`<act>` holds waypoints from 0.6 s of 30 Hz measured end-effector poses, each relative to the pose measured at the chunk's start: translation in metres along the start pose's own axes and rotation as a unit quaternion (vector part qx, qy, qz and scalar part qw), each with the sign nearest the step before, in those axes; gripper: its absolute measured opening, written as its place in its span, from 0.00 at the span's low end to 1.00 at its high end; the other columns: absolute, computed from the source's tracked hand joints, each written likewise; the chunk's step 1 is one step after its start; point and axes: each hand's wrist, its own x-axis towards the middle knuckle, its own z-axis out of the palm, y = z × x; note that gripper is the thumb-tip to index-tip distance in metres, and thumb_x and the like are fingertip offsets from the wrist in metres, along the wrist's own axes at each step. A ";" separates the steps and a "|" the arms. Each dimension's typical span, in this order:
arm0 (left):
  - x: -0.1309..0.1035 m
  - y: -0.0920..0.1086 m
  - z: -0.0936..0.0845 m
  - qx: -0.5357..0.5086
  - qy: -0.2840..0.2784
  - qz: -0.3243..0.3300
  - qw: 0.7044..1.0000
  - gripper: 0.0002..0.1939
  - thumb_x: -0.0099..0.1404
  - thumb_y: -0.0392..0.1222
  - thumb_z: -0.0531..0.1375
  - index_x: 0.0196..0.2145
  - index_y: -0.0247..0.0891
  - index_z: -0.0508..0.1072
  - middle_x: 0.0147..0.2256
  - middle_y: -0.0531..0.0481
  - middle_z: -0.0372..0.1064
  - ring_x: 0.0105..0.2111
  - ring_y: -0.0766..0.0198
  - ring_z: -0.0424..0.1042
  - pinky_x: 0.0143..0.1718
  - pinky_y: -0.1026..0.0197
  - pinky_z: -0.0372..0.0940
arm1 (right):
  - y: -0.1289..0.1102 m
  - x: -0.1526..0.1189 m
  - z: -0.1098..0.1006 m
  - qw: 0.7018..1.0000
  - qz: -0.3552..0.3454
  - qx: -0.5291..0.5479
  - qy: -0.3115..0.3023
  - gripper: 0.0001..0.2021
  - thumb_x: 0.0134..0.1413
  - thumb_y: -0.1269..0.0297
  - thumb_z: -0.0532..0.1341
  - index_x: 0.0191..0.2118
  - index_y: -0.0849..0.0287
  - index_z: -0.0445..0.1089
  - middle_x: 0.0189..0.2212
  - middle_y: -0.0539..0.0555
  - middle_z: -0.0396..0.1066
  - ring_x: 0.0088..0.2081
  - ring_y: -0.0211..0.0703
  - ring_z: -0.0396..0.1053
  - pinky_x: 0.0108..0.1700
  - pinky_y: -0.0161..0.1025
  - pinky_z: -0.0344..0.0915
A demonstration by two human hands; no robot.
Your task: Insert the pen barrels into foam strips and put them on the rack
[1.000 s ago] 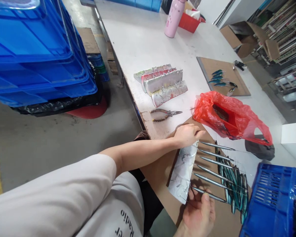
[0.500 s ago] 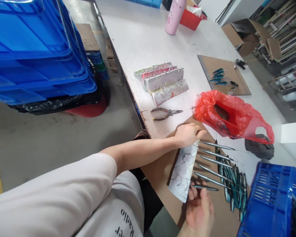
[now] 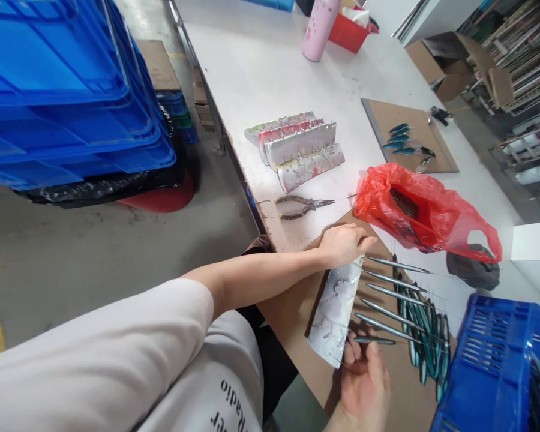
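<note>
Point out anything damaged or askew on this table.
The table edge is chipped beside the pliers. The lowest lure, at the right hand, lies shorter and out of line with the row above.

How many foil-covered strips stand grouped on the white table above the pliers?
4 foil strips, side by side above the pliers: rear, second, third, nearest. A fifth may be hidden behind; another foil strip is separate, between both hands.

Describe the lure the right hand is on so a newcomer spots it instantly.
Start at the brown cardboard sheet at the table's near edge, then find the silver foil-wrapped strip with slim lures fanning out. The lure at the right hand is the nearest and looks shortest; its neighbours run longer.
</note>
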 end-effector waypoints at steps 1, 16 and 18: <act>0.000 0.000 -0.001 -0.001 -0.003 -0.001 1.000 0.20 0.65 0.53 0.46 0.30 0.41 0.73 0.30 0.53 0.68 0.32 0.67 0.66 0.34 0.65 0.58 | 0.000 0.000 0.000 1.000 0.001 -0.001 0.005 0.17 0.38 0.61 0.66 0.36 0.62 0.66 0.25 0.51 0.70 0.28 0.37 0.69 0.29 0.34 0.67; -0.001 0.001 -0.004 -0.015 -0.021 -0.009 1.000 0.21 0.65 0.53 0.45 0.32 0.41 0.73 0.31 0.52 0.67 0.33 0.66 0.66 0.35 0.65 0.58 | 0.004 0.001 -0.003 0.998 -0.034 -0.040 -0.033 0.16 0.41 0.59 0.65 0.38 0.59 0.66 0.28 0.50 0.71 0.30 0.38 0.70 0.32 0.36 0.68; -0.001 0.001 -0.004 -0.017 -0.024 -0.011 0.999 0.20 0.65 0.53 0.45 0.32 0.41 0.73 0.31 0.52 0.67 0.33 0.66 0.66 0.36 0.65 0.58 | 0.003 0.001 -0.002 0.999 -0.031 -0.026 -0.023 0.16 0.40 0.60 0.65 0.36 0.60 0.66 0.28 0.51 0.71 0.30 0.38 0.70 0.31 0.36 0.68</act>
